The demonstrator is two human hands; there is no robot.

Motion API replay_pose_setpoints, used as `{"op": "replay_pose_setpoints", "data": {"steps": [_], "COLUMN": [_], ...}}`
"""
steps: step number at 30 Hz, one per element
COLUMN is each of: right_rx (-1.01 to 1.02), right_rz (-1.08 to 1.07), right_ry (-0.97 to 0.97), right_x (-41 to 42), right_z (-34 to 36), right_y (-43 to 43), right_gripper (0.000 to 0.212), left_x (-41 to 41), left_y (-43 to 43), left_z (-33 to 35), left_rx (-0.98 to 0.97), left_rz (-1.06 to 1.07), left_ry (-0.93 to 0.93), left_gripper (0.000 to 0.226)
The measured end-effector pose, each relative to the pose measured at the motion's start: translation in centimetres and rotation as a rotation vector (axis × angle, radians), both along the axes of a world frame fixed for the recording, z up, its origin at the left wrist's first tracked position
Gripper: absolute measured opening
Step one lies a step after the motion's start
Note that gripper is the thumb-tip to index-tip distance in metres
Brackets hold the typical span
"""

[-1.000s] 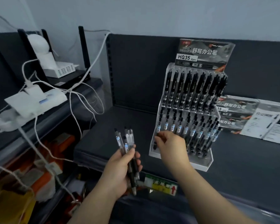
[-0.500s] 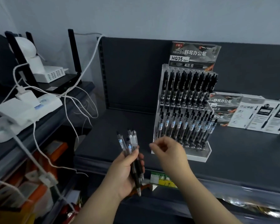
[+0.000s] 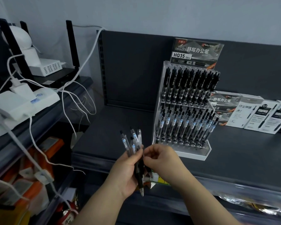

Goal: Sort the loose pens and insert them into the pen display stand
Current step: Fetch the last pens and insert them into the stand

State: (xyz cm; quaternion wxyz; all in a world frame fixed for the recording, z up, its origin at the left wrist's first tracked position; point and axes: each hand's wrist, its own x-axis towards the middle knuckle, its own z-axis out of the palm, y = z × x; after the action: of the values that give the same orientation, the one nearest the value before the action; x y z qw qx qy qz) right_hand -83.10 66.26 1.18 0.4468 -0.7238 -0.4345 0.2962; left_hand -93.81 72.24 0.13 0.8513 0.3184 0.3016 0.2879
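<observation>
Left hand (image 3: pixel 126 173) grips a pen bundle (image 3: pixel 134 144); right hand (image 3: pixel 161 159) — fingers curled — pinches it, near-left of the display stand (image 3: pixel 194 155).

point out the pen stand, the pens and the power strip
pen stand (image 3: pixel 191 155): head view, on its white front base
pens (image 3: pixel 134 137): head view, on a labelled clear barrel
power strip (image 3: pixel 44 97): head view, on its white top

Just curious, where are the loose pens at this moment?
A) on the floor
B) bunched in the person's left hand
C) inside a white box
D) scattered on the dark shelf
B: the left hand grips the bundle of pens in front of the display stand, while the right hand pinches at the bundle.
</observation>
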Motion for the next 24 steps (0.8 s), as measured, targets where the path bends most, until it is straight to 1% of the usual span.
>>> {"op": "replay_pose_setpoints", "data": {"steps": [5,8,10,13,15,16,20,24], "right_rx": [-0.042,-0.041,0.026,0.183,0.261,0.268,0.175,0.063], "right_rz": [0.027,0.005,-0.083,-0.281,-0.4,-0.436,-0.446,-0.408], "right_ry": [-0.046,-0.051,-0.007,0.017,-0.015,-0.05,-0.201,-0.292], "right_x": [0.3,0.6,1.2,3.0,4.4,4.9,5.6,5.5], "right_z": [0.4,0.6,1.0,1.8,2.0,2.0,0.8,-0.5], "right_y": [0.2,0.4,0.4,0.3,0.5,0.7,1.8,2.2], "right_gripper": [0.006,0.004,0.003,0.003,0.003,0.004,0.016,0.026], "left_x": [0.0,0.3,0.3,0.0,-0.1,-0.1,0.0,0.0], "left_y": [0.2,0.3,0.6,1.4,1.6,1.7,1.5,1.5], "left_z": [-0.2,-0.3,-0.3,-0.4,-0.4,-0.5,-0.5,-0.5], "left_rx": [0.043,0.021,-0.023,-0.052,-0.036,-0.026,0.017,0.045], "left_rz": [0.017,0.055,0.1,0.148,0.164,0.169,0.177,0.185], "left_ry": [0.038,0.026,0.021,0.036,0.053,0.06,0.085,0.105], "left_gripper": [0.015,0.013,0.012,0.013,0.013,0.013,0.012,0.013]}}
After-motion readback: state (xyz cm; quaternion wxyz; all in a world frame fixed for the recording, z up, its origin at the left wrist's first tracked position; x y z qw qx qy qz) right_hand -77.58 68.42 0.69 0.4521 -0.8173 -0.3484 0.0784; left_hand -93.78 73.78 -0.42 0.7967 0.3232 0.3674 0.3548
